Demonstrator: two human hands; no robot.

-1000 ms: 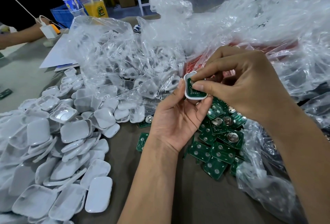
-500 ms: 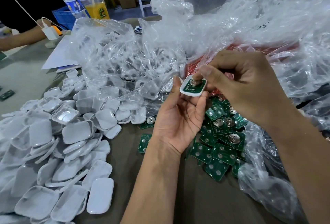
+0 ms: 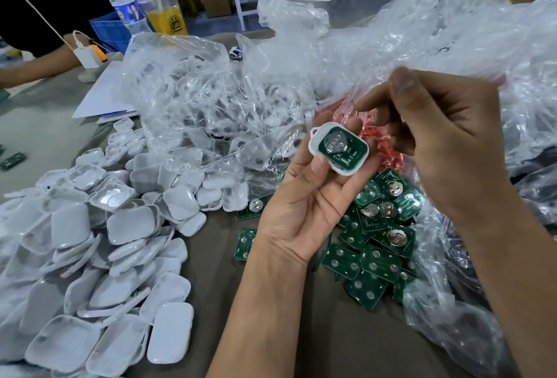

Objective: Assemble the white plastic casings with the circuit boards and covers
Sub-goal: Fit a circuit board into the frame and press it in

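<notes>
My left hand (image 3: pixel 304 206) grips a white plastic casing (image 3: pixel 315 148) at chest height, thumb on its lower edge. A green circuit board (image 3: pixel 349 154) with a silver coin cell lies seated inside the casing, facing up. My right hand (image 3: pixel 446 142) hovers just right of and above the casing, off it, with thumb up, index finger pointing left, and nothing held. A pile of loose green circuit boards (image 3: pixel 373 245) lies on the table below my hands. A heap of white covers and casings (image 3: pixel 105 242) fills the left side.
A clear plastic bag (image 3: pixel 211 112) of more white parts lies behind the heap, and larger crumpled bags (image 3: pixel 452 46) sit on the right with small red parts (image 3: pixel 382 151) inside. Another person's arm (image 3: pixel 36 67), a white charger (image 3: pixel 87 57), a bottle (image 3: pixel 126 7) and a drink cup (image 3: pixel 164 13) are at the far left.
My right hand pressed the circuit board into the casing, then let go and lifted up to the right. My left hand tilted the casing so the board faces the camera.
</notes>
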